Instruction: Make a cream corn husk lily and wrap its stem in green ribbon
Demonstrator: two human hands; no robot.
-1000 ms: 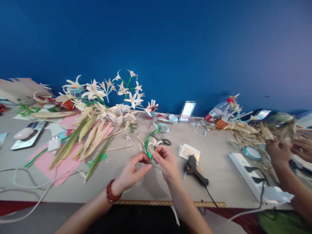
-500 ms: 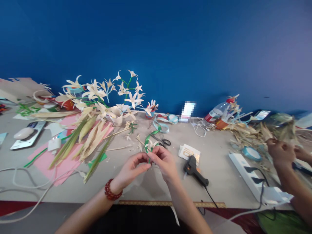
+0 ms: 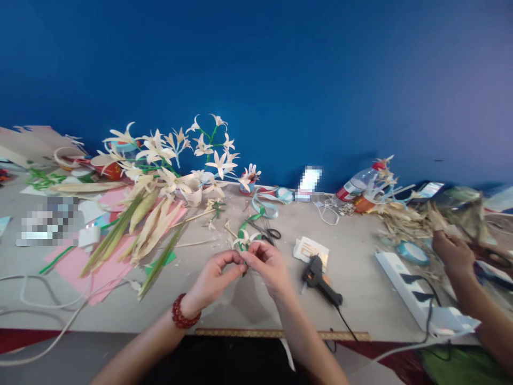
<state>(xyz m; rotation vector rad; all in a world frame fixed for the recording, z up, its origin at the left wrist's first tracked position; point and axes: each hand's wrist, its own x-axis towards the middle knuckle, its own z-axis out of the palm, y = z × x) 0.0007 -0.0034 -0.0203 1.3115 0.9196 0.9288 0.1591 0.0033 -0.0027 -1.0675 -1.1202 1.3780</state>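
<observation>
A small cream flower [image 3: 246,240] on a green stem stands between my two hands, above the near middle of the table. My left hand [image 3: 219,274], with a red bead bracelet at the wrist, is closed with its fingertips on the stem just under the petals. Thumb and fingers of my right hand [image 3: 269,266] pinch the same stem from the other side. A green strip [image 3: 253,218] lies or hangs just behind the flower. The fingers hide most of the stem.
A black glue gun [image 3: 323,280] lies right of my hands, near a white power strip [image 3: 404,289]. Dark scissors [image 3: 272,233] lie behind. Cream flowers [image 3: 156,147] and husks [image 3: 150,230] fill the left. Another person's hand [image 3: 455,251] works at the right.
The flower between my hands has tilted and shifted slightly, and my fingertips have moved a little on its stem. At the right, the other person's hands have moved and scissors now show there.
</observation>
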